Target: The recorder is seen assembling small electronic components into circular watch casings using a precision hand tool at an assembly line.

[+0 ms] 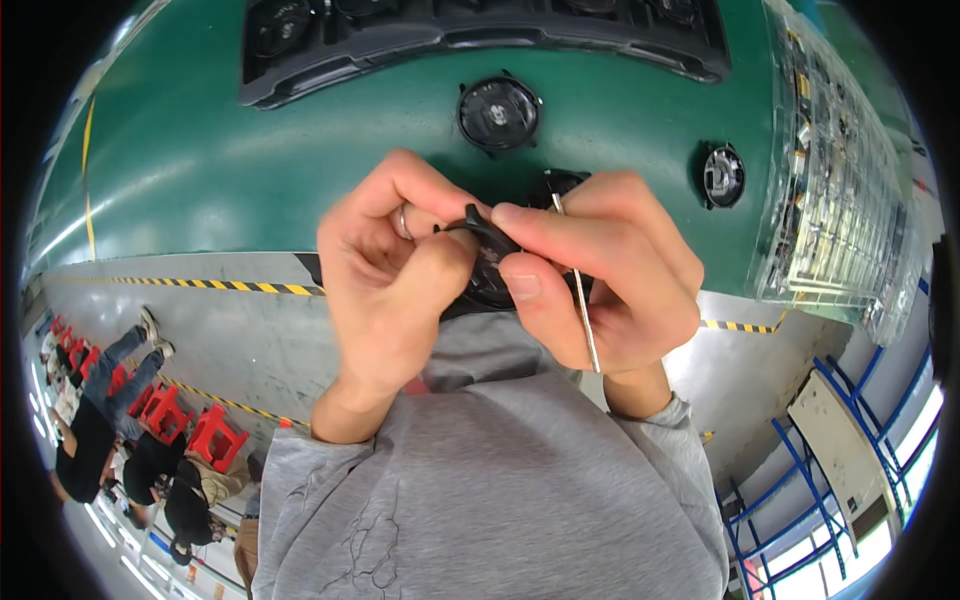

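Pinching a black round case (pixel 487 284) in closed fingers over the near edge of the green table (pixel 620 105), the left hand (pixel 380 265) meets the right hand (pixel 635 250), which clasps a thin metal rod (pixel 585 315), while another case (pixel 498 128) lies beyond.

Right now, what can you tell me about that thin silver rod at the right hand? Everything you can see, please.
The thin rod looks like shiny metal: slender, nearly straight and silver. It lies slantwise across the right hand, which seems to keep it tucked in its grip. The far end points toward the green table, the near end toward the grey shirt. I can't tell whether its far tip touches anything.
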The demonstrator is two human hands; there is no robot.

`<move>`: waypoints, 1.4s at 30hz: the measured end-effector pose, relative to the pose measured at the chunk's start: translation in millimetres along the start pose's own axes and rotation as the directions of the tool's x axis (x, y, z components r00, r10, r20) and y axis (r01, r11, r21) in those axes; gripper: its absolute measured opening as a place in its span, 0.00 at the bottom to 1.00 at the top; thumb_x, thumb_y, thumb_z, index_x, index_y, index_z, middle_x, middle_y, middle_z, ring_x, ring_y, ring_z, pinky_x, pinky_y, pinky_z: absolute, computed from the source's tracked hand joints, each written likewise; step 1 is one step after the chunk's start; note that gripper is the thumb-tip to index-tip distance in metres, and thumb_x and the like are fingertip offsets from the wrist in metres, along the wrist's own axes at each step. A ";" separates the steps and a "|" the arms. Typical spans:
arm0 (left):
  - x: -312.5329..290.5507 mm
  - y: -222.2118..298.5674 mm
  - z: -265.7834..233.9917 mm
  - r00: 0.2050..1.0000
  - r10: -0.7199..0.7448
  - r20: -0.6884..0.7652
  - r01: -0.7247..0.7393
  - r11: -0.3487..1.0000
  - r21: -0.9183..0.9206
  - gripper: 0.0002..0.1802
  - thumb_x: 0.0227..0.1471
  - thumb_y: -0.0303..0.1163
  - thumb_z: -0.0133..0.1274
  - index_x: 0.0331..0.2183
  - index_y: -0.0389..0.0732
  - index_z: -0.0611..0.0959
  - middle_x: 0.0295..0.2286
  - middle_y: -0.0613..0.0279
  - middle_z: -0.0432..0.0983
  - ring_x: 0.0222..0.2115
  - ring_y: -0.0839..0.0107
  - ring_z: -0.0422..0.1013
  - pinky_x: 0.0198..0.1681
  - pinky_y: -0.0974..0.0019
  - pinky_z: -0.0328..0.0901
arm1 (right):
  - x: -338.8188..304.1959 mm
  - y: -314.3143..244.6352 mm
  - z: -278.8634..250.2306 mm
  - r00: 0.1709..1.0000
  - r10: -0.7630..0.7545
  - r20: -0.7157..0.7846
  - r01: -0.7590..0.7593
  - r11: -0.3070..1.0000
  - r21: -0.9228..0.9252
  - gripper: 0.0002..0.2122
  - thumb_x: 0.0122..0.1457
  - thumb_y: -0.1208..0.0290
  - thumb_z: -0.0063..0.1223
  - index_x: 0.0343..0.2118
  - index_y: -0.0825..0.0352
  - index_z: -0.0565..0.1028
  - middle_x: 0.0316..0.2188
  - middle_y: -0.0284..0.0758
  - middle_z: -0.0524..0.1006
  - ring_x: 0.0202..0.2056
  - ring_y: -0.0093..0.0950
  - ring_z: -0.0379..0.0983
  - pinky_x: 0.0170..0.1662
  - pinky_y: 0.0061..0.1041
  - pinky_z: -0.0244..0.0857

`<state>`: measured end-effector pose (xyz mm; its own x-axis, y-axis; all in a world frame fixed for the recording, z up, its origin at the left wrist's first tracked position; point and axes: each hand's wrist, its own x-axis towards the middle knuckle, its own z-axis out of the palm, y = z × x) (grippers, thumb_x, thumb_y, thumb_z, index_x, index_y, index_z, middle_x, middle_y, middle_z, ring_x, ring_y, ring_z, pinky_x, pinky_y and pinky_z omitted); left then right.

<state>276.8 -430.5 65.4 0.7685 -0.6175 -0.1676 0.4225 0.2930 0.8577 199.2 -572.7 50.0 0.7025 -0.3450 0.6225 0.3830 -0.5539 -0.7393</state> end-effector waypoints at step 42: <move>77.0 33.2 22.5 0.980 0.076 0.182 -0.163 0.833 0.529 0.09 0.55 0.19 0.61 0.38 0.34 0.78 0.34 0.65 0.77 0.33 0.80 0.74 0.37 0.73 0.70 | 9.1 -9.8 -31.9 0.895 0.429 -0.123 -0.439 0.896 -0.065 0.07 0.57 0.79 0.59 0.39 0.72 0.79 0.27 0.34 0.76 0.24 0.22 0.68 0.30 0.20 0.62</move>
<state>339.1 -484.7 92.0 0.6982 -0.7159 -0.0108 -0.0269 -0.0413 0.9988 182.7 -594.5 71.2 0.7190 -0.6397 0.2717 -0.0041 -0.3948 -0.9188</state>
